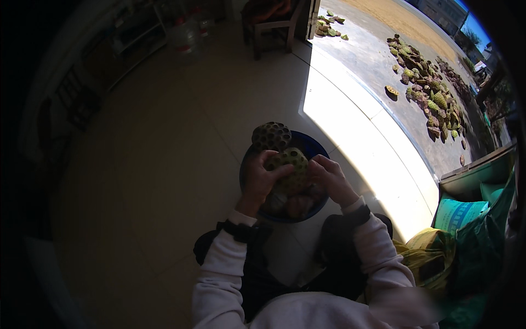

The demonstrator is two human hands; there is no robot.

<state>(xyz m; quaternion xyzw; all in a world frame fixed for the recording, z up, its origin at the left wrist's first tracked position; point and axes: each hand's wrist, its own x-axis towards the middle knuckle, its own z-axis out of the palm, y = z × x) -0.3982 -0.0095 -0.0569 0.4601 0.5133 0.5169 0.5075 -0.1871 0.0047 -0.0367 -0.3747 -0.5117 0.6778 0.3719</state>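
A green lotus seed pod [296, 162], its face dotted with seed holes, is held over a blue basin [316, 146]. My left hand [261, 180] grips the pod from the left, thumb laid across its face. At the pod's right edge, my right hand [333, 179] has its fingers curled and pinched against it; any seed between them is too small to see. A darker, dried-looking lotus pod [271, 135] with open holes rests at the basin's far left rim. More pods lie in shadow inside the basin, partly hidden by my hands.
Sunlight crosses the tiled floor [350, 123] at the right. Outside the doorway lies a heap of lotus pods [433, 98], with a smaller group [329, 26] farther left. Yellow [430, 252] and green sacks [482, 247] stand by my right side. A wooden chair [274, 27] is at the back.
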